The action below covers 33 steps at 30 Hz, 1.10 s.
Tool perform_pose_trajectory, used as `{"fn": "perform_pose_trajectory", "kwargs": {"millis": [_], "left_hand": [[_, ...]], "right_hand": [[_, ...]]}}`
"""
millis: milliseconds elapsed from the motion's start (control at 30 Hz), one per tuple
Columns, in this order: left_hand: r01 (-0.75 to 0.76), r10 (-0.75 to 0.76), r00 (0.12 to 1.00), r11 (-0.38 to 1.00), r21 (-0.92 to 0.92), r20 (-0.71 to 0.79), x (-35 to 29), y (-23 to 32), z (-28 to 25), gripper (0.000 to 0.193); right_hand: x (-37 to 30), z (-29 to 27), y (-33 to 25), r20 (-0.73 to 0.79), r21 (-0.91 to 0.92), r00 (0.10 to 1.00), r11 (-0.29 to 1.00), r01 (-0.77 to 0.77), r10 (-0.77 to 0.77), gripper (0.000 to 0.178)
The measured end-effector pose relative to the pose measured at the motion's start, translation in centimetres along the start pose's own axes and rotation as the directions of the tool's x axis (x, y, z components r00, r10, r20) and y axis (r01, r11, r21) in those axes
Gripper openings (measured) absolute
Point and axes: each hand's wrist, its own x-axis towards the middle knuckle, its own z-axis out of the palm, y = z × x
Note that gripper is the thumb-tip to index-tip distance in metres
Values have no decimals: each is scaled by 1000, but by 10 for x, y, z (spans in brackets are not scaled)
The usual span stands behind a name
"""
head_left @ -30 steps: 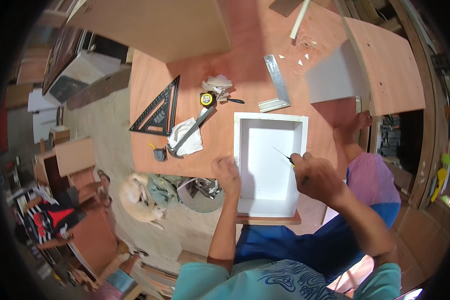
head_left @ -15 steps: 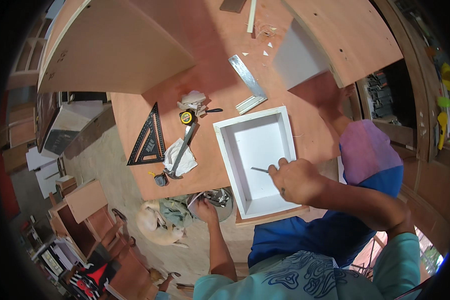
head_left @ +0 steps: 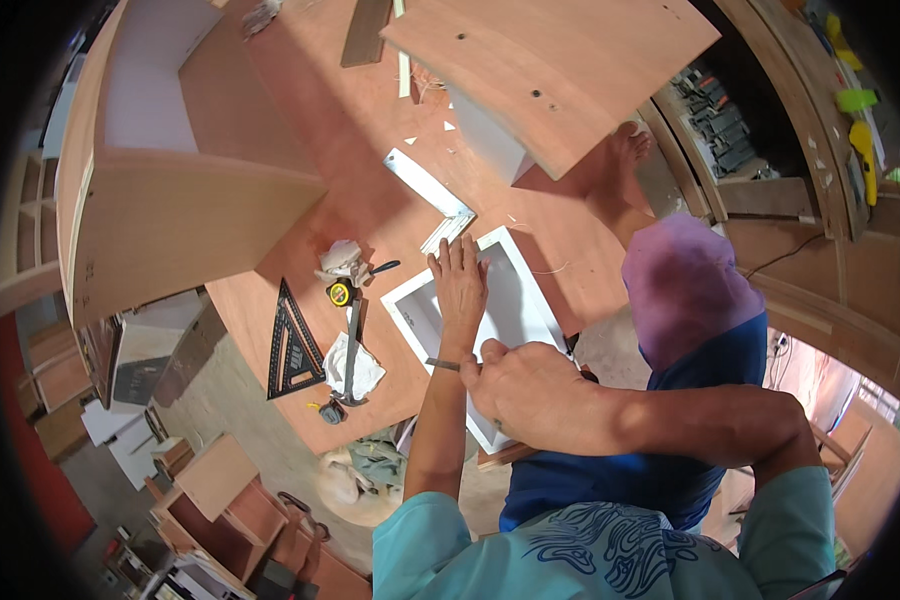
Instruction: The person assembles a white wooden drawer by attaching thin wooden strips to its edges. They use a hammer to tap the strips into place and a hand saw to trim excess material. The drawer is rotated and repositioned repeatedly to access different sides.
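A white open-topped wooden box (head_left: 536, 272) lies in front of me at the table's near edge. My left hand (head_left: 459, 290) reaches over its far rim with fingers stretched out and open. Just past the fingertips are short white strips (head_left: 442, 233) beside a metal try square (head_left: 425, 186). My right hand (head_left: 535, 395) is closed above the box's near part on a slim metal-bladed tool (head_left: 444, 364). Its blade points left, in line with my left forearm; most of its handle is hidden in my fist, so the exact kind is unclear.
Left on the table (head_left: 370, 420) lie a black triangle square (head_left: 296, 345), a hammer (head_left: 351, 350) on a white cloth (head_left: 368, 372), and two tape measures (head_left: 341, 292). Large wooden panels (head_left: 195, 225) stand at the far left, another panel (head_left: 560, 75) far right. A dog (head_left: 342, 482) lies on the floor.
My left hand has left the container beside the table and come up over the box to its far rim. My right hand, still gripping the tool, has shifted left and nearer. The view has turned.
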Motion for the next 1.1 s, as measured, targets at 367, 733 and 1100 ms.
{"fn": "perform_pose_trajectory", "kwargs": {"millis": [367, 733, 1100], "left_hand": [[-184, 220, 966, 954, -236, 135, 18, -46, -21, 27], [-155, 208, 964, 947, -281, 167, 14, -87, -51, 34], [416, -96, 839, 749, -516, 536, 83, -12, -12, 40]], "right_hand": [[-4, -9, 7, -233, 58, 965, 992, -113, 124, 41], [-8, -13, -7, -229, 9, 972, 998, -60, 61, 37], [-13, -25, 5, -260, 96, 957, 989, -110, 131, 45]]}}
